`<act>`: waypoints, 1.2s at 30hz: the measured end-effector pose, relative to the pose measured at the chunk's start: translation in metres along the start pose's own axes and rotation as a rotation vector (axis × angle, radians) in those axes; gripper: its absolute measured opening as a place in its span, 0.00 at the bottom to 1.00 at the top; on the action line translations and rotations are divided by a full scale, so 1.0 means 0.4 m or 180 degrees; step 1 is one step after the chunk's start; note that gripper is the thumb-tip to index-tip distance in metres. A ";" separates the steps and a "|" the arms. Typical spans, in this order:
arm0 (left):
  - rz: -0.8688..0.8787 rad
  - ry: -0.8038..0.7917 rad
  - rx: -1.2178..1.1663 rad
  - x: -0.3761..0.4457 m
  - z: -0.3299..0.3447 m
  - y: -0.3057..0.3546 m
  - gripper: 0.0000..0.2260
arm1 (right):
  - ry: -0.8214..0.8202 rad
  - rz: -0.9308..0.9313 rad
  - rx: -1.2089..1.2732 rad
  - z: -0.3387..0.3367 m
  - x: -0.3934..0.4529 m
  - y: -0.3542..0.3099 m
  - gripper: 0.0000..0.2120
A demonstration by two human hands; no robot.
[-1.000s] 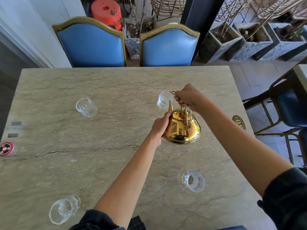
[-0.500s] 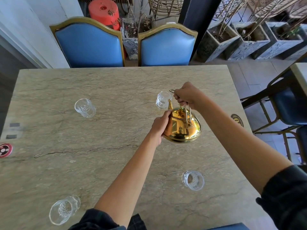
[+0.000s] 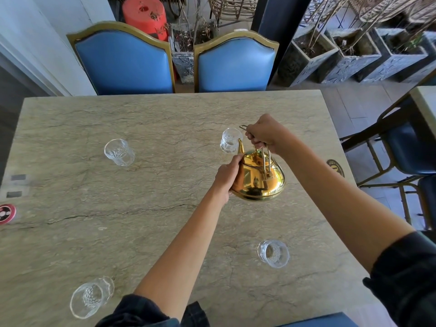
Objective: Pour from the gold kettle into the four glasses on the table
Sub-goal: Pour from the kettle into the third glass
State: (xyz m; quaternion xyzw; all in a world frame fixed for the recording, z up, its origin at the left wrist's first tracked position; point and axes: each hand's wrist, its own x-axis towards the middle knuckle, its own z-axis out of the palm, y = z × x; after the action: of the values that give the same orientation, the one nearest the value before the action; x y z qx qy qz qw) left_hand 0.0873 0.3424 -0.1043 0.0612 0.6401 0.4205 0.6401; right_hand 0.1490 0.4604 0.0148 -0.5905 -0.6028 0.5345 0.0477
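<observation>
A shiny gold kettle [image 3: 258,179] hangs above the stone table [image 3: 146,208], tipped forward with its spout at the rim of the far right glass [image 3: 229,142]. My right hand [image 3: 265,134] grips the kettle's wire handle from above. My left hand [image 3: 227,177] presses against the kettle's left side and lid. Three more clear glasses stand apart: far left glass [image 3: 119,152], near right glass [image 3: 273,253], near left glass [image 3: 90,297]. No stream of liquid is visible.
Two blue chairs [image 3: 125,62] [image 3: 236,61] stand at the table's far edge. A round red sticker [image 3: 7,213] lies at the left edge and a dark round badge [image 3: 336,167] at the right edge. More chairs [image 3: 405,154] and stone planters [image 3: 309,55] are to the right.
The kettle and both hands have shifted only slightly; the spout stays at the far right glass with the kettle a little more tipped.
</observation>
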 end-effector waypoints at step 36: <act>0.0010 -0.0050 0.0062 0.001 -0.010 -0.014 0.22 | -0.0049 0.0047 -0.0039 0.003 -0.012 0.002 0.04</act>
State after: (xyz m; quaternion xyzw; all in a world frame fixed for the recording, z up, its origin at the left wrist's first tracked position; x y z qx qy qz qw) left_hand 0.0864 0.3373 -0.1086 0.0717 0.6391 0.4146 0.6438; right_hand 0.1502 0.4559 0.0163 -0.5911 -0.6020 0.5356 0.0355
